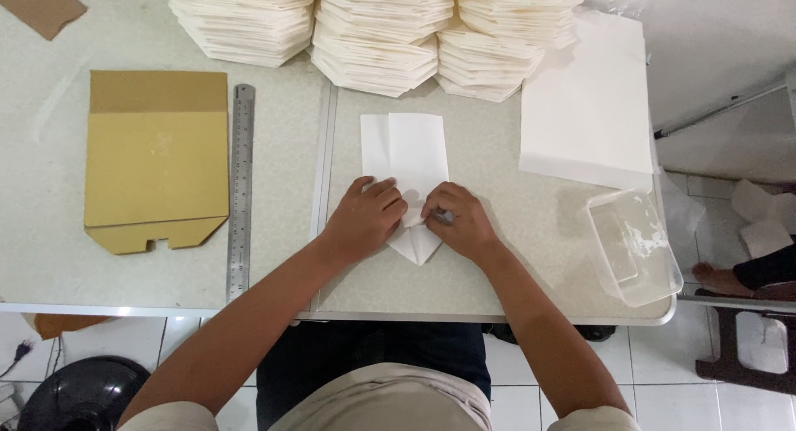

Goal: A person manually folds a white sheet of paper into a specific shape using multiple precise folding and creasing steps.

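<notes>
A white sheet of paper folded into a bag shape [408,153] lies flat on the table in front of me, its near end folded to a point [417,247]. My left hand [365,218] presses down on the left side of that near fold. My right hand [461,222] presses the right side, fingers bent against the paper. Both hands touch the paper close together.
Three stacks of folded white paper bags [377,33] stand at the far edge. A pile of flat white sheets [590,107] lies at right, a clear plastic tub [635,244] near the right corner. A brown card template [156,157] and steel ruler [240,190] lie at left.
</notes>
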